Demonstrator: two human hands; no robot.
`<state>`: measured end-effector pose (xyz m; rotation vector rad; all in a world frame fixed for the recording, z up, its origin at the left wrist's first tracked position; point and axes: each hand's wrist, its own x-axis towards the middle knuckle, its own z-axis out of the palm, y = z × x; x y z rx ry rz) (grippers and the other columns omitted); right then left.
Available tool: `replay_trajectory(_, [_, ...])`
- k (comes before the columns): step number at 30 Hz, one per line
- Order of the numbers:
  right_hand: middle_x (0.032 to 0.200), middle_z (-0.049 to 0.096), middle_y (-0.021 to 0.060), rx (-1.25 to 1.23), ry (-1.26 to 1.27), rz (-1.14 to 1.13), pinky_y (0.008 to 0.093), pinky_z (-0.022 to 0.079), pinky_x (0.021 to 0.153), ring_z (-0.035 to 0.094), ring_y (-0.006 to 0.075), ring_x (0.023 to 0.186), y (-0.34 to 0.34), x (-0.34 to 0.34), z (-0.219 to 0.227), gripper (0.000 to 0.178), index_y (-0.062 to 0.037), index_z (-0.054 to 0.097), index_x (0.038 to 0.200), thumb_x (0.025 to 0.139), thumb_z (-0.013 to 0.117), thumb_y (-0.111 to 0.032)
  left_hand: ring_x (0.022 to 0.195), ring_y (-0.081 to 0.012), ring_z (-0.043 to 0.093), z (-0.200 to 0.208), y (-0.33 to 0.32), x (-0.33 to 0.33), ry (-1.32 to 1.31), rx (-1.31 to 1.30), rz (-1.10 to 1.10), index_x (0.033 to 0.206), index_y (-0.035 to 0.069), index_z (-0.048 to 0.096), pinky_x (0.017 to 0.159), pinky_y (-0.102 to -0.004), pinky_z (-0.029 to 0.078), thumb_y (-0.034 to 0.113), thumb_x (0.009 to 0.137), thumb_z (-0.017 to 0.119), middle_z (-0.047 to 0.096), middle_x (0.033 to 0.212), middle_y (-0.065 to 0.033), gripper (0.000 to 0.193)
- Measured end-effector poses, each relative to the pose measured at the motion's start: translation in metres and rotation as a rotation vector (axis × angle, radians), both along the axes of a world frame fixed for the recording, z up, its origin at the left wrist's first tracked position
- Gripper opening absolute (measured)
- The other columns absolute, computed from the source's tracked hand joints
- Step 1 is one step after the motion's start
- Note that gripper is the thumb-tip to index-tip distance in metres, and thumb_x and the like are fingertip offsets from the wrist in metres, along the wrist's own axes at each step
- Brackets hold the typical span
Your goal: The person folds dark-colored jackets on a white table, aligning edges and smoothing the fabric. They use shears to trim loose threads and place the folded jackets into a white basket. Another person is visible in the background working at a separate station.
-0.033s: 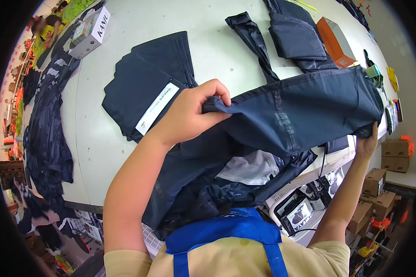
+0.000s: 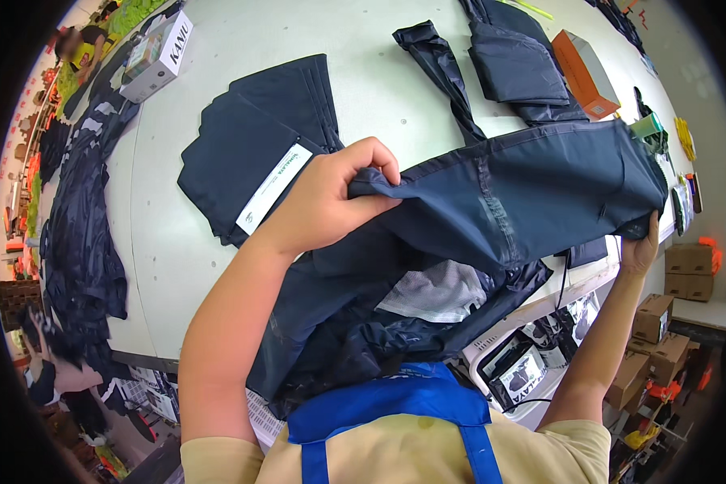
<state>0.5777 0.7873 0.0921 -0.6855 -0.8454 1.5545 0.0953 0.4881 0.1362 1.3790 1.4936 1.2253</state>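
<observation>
A dark navy waterproof garment [image 2: 540,189] with a taped seam is stretched between my hands over the table's near edge. My left hand [image 2: 335,194] pinches a folded edge of it between thumb and fingers. At the garment's right end, my right hand [image 2: 640,246] grips the lower corner, its fingers partly hidden behind the cloth. Below the stretched part, the rest of the garment hangs bunched towards me, with a grey mesh lining [image 2: 440,294] showing. Beyond my left wrist lies a fanned stack of navy fabric pieces [image 2: 258,121], with a white printed strip [image 2: 274,187] on top.
Folded dark garments [image 2: 520,64] and an orange-sided box [image 2: 585,74] lie on the white table [image 2: 379,89] at the far right. A white box [image 2: 157,60] and a dark cloth pile [image 2: 85,226] are on the left. A white basket [image 2: 480,367] stands below the edge; people work at the left.
My left hand has shifted very slightly left with the garment edge. At the garment's right end the cloth edge has dipped a little. A person at the lower left has moved.
</observation>
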Motion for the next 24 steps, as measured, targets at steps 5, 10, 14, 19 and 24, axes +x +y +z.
replay_trajectory(5, [0.124,0.058,0.0111,-0.016,-0.013,-0.003,0.0435,0.041,0.102,0.054,0.0253,0.117,-0.001,-0.011,0.007,0.034,-0.0048,0.053,0.125,0.096,0.054,-0.021,0.079,-0.0114,0.053,0.020,-0.021,-0.003,0.028,0.075,0.013,0.087,0.006,0.056,0.073,-0.0245,0.043,-0.006,0.074,0.068,0.057,0.085,-0.0007,0.021])
replay_trajectory(10, [0.123,0.058,0.0112,0.047,-0.032,0.010,0.0417,0.042,0.101,0.054,0.0245,0.116,-0.007,-0.016,0.015,0.034,-0.0049,0.053,0.125,0.095,0.055,-0.020,0.089,-0.0149,0.059,0.037,-0.042,-0.008,0.224,0.135,0.063,0.098,0.005,0.062,0.081,-0.0256,0.045,-0.006,0.070,0.069,0.064,0.095,-0.0050,0.031])
replay_trajectory(14, [0.124,0.057,0.0113,0.110,-0.067,0.041,0.0410,0.041,0.102,0.054,0.0245,0.116,-0.011,-0.020,0.034,0.034,-0.0046,0.052,0.126,0.095,0.054,-0.018,0.094,-0.0204,0.063,0.064,-0.062,-0.022,0.601,0.180,0.118,0.111,0.005,0.063,0.086,-0.0275,0.046,-0.005,0.067,0.069,0.066,0.106,-0.0089,0.046])
replay_trajectory(19, [0.125,0.057,0.0132,0.126,0.017,0.264,0.0412,0.038,0.105,0.053,0.0270,0.117,-0.016,-0.010,0.049,0.037,-0.0022,0.050,0.127,0.091,0.054,-0.008,0.091,-0.0217,0.064,0.093,-0.103,-0.014,0.479,0.125,0.169,0.114,0.003,0.061,0.085,-0.0275,0.047,0.001,0.066,0.072,0.066,0.103,-0.0096,0.050])
replay_trajectory(24, [0.120,0.059,0.0181,0.093,-0.033,0.443,0.0405,0.043,0.100,0.057,0.0277,0.112,-0.038,0.006,0.053,0.041,0.0057,0.052,0.123,0.084,0.056,-0.005,0.074,-0.0215,0.064,0.087,-0.141,-0.043,0.502,-0.165,-0.328,0.103,0.004,0.062,0.067,-0.0285,0.049,0.022,0.072,0.074,0.064,0.085,-0.0103,0.038])
